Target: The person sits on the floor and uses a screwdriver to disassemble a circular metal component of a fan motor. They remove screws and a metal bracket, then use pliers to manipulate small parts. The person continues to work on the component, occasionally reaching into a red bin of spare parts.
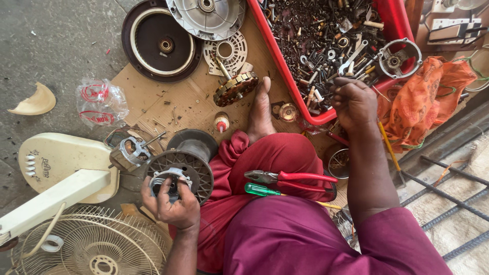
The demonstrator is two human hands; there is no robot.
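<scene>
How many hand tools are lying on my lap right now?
2: red-handled pliers across the thigh, and a green-handled screwdriver just below them. More tools lie in the red tray, mixed with hardware.

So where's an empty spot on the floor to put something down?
Bare grey floor lies left of the dark round housing, above the plastic bag. The cardboard has only small gaps. The red tray is packed.

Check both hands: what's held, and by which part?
Left hand grips the metal motor bracket by its rim, against the black vented housing. Right hand reaches into the red parts bin; any hold there cannot be told.
</scene>
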